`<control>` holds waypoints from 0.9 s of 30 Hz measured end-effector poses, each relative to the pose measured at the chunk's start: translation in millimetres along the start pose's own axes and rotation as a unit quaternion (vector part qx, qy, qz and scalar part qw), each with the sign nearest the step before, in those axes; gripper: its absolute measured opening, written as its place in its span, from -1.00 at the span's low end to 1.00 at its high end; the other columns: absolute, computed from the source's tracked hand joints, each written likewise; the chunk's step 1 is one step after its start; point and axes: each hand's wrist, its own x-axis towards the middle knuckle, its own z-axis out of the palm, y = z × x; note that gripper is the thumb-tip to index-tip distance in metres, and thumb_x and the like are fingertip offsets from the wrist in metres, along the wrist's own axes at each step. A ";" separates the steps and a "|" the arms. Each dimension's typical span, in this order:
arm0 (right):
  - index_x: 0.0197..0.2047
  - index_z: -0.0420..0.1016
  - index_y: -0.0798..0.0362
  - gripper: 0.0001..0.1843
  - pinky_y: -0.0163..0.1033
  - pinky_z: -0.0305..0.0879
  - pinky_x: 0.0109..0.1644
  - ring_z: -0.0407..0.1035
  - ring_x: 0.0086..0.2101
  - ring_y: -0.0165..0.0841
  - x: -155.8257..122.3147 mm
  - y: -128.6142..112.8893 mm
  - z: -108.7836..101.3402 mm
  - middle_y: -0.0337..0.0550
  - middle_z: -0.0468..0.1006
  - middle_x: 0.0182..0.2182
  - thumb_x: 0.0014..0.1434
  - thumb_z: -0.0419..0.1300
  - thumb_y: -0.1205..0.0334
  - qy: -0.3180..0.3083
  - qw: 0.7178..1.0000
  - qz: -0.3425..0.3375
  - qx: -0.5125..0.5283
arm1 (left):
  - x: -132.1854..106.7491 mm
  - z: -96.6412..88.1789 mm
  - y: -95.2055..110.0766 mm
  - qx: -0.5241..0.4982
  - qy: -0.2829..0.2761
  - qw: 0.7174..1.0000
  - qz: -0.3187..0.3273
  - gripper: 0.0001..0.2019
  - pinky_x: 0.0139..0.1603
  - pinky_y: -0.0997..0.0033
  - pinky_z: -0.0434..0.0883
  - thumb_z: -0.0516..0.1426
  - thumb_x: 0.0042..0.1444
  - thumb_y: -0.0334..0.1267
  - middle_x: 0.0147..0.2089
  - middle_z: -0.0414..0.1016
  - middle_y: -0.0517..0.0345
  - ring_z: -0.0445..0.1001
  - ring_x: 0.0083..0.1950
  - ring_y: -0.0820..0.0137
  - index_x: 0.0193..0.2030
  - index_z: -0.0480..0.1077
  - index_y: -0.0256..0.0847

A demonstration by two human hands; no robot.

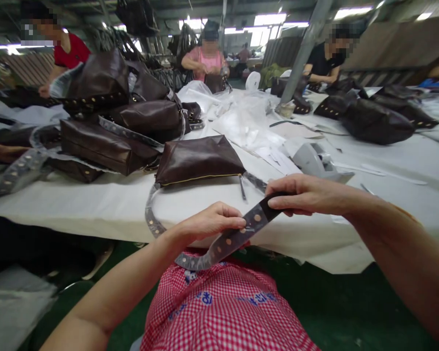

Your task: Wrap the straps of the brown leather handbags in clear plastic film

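Observation:
A dark brown studded strap (225,242), mostly wrapped in clear plastic, runs between my hands above the table's front edge. My left hand (214,220) pinches it near the middle, thumb on top. Farther along, my right hand (302,195) grips the bare dark end, where no plastic shows. The strap loops down over my lap and back up to the left side of a brown leather bag (201,158). That bag lies flat on the table just beyond my hands, its gold zipper edge facing me and a zipper pull hanging at its right.
Brown bags (98,146) are piled at the left; more bags (376,119) lie at the right. Clear plastic (241,117) is heaped in the middle. A grey tape dispenser (310,161) stands beyond my right hand, near a metal post (303,53). Several people work around the table (106,209).

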 end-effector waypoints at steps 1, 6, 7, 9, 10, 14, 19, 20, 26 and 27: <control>-0.33 0.42 0.12 -0.69 -0.46 -0.07 -0.67 0.10 -0.68 -0.60 -0.8 1.2 1.4 -0.35 0.35 -0.62 0.17 0.21 0.00 0.009 1.000 -0.003 0.004 | 1.9 2.3 0.6 -0.001 0.007 1.000 0.005 -0.73 -0.44 0.54 0.39 0.22 0.07 -0.10 -0.43 0.59 0.08 0.49 -0.49 0.47 -0.36 0.52 -0.33; -0.34 0.40 0.12 -0.73 -0.46 0.02 -0.67 0.14 -0.69 -0.58 0.7 12.3 11.4 -0.32 0.38 -0.62 0.19 0.16 0.05 0.043 0.999 -0.010 0.005 | 9.4 7.6 -0.9 0.007 0.040 0.999 0.002 -0.72 -0.53 0.56 0.36 0.22 0.02 -0.09 -0.49 0.57 0.07 0.48 -0.54 0.45 -0.43 0.47 -0.33; -0.30 0.42 0.12 -0.73 -0.44 0.09 -0.65 0.20 -0.67 -0.54 1.5 15.0 13.8 -0.29 0.41 -0.59 0.21 0.12 0.06 0.067 0.998 -0.012 -0.003 | 10.5 7.1 -1.8 0.001 0.046 0.999 -0.001 -0.71 -0.54 0.55 0.36 0.23 0.00 -0.08 -0.50 0.57 0.06 0.48 -0.54 0.44 -0.44 0.46 -0.33; -0.12 0.44 0.13 -0.69 -0.35 0.33 -0.52 0.40 -0.52 -0.42 2.3 21.4 20.4 -0.14 0.54 -0.42 0.25 0.06 0.07 0.164 0.985 -0.038 -0.045 | 11.9 5.2 -3.0 -0.024 0.066 0.997 -0.005 -0.68 -0.54 0.52 0.38 0.26 -0.06 -0.04 -0.50 0.57 0.04 0.49 -0.54 0.41 -0.44 0.44 -0.33; 0.01 0.42 0.11 -0.64 -0.27 0.45 -0.37 0.49 -0.35 -0.33 1.9 25.2 24.9 -0.04 0.57 -0.26 0.26 0.05 0.08 0.225 0.969 -0.063 -0.084 | 12.1 4.0 -3.2 -0.042 0.079 0.996 -0.010 -0.66 -0.53 0.49 0.40 0.28 -0.09 -0.02 -0.51 0.56 0.04 0.49 -0.54 0.40 -0.43 0.43 -0.32; 0.38 0.02 0.01 -0.27 0.08 0.26 0.22 0.15 0.25 -0.08 -0.8 46.0 50.2 0.09 0.20 0.30 0.18 0.14 0.21 0.375 0.874 -0.163 -0.261 | 11.2 1.0 -3.1 -0.086 0.121 0.989 -0.015 -0.62 -0.47 0.42 0.46 0.32 -0.18 0.00 -0.58 0.51 0.10 0.50 -0.53 0.37 -0.44 0.37 -0.29; 0.44 -0.19 -0.01 -0.20 0.22 0.16 0.26 -0.05 0.32 -0.02 9.4 75.1 85.5 0.14 -0.01 0.37 0.21 0.07 0.37 0.490 0.773 -0.171 -0.365 | 16.2 6.7 -13.0 -0.107 0.137 0.985 -0.014 -0.67 -0.57 0.49 0.37 0.29 -0.16 -0.04 -0.59 0.47 0.18 0.45 -0.56 0.40 -0.41 0.32 -0.23; 0.41 -0.04 -0.04 -0.27 0.26 0.10 0.27 -0.03 0.32 0.01 13.5 80.2 92.5 0.11 0.06 0.36 0.21 0.07 0.38 0.480 0.757 -0.193 -0.400 | 18.4 9.0 -16.9 -0.114 0.124 0.985 -0.020 -0.68 -0.57 0.48 0.37 0.28 -0.17 -0.07 -0.58 0.46 0.19 0.46 -0.56 0.39 -0.40 0.32 -0.22; -0.18 0.55 -0.05 -0.63 -0.14 0.52 -0.26 0.54 -0.44 -0.25 21.2 107.1 120.8 -0.14 0.62 -0.46 0.33 -0.10 0.15 0.329 0.889 -0.144 -0.285 | 6.9 5.1 -36.4 0.045 0.076 0.996 -0.027 -0.73 -0.46 0.47 0.29 0.04 0.12 -0.05 -0.49 0.44 0.19 0.39 -0.48 0.42 -0.32 0.38 -0.22; -0.28 0.55 -0.07 -0.56 -0.21 0.50 -0.39 0.51 -0.53 -0.27 16.8 112.0 119.7 -0.16 0.59 -0.54 0.34 -0.14 0.08 0.292 0.925 -0.083 -0.229 | -3.7 0.6 -39.1 0.108 0.101 0.989 -0.016 -0.73 -0.41 0.46 0.30 0.02 0.16 -0.07 -0.44 0.45 0.18 0.40 -0.42 0.41 -0.29 0.40 -0.22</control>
